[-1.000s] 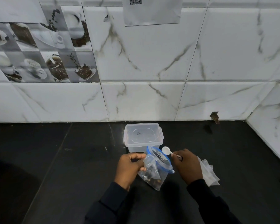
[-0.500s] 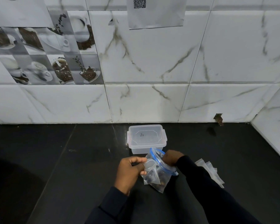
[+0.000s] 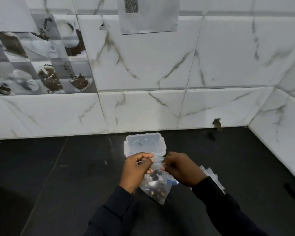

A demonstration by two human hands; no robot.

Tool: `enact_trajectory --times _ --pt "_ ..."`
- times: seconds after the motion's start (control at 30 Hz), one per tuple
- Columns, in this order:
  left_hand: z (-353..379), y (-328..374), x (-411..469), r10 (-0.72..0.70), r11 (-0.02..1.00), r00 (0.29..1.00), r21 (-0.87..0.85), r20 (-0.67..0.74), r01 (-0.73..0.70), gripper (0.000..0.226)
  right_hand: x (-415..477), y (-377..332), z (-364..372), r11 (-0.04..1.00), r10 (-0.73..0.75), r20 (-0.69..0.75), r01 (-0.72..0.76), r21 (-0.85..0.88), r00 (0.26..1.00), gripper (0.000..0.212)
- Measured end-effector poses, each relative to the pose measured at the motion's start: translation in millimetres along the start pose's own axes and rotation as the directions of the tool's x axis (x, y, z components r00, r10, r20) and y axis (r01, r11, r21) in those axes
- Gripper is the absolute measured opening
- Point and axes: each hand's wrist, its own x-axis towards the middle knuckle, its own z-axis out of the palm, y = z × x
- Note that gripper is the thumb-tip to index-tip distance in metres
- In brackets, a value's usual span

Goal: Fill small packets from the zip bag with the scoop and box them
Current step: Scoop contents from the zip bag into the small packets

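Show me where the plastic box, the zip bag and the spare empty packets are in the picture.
plastic box [image 3: 144,143]: head view, middle of its clear lid.
zip bag [image 3: 157,191]: head view, lower part with the dark contents.
spare empty packets [image 3: 210,173]: head view, top of the pile, right of the bag.

The person wore a long-sleeved top of very dark, near-black cloth. The left sleeve [image 3: 112,212] showed at 6 o'clock and the right sleeve [image 3: 223,210] at 5 o'clock, both softly creased, ending in plain cuffs at the wrists. The left hand [image 3: 136,169] and right hand [image 3: 182,169] were bare.
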Motion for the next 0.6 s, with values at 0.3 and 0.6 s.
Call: enact_trajectory --times 0.3,0.6 --pt "16.7 -26.8 -2.7 -0.016 0.975 0.956 0.215 0.294 -0.05 0.028 -24.3 12.0 -39.7 0.955 0.164 0.067 -0.175 0.239 0.984 0.014" --pt "44.6 -9.7 1.9 0.065 0.984 0.909 0.127 0.411 -0.128 0.01 -39.0 20.0 -64.0 0.945 0.215 0.067 -0.225 0.237 0.974 0.019"
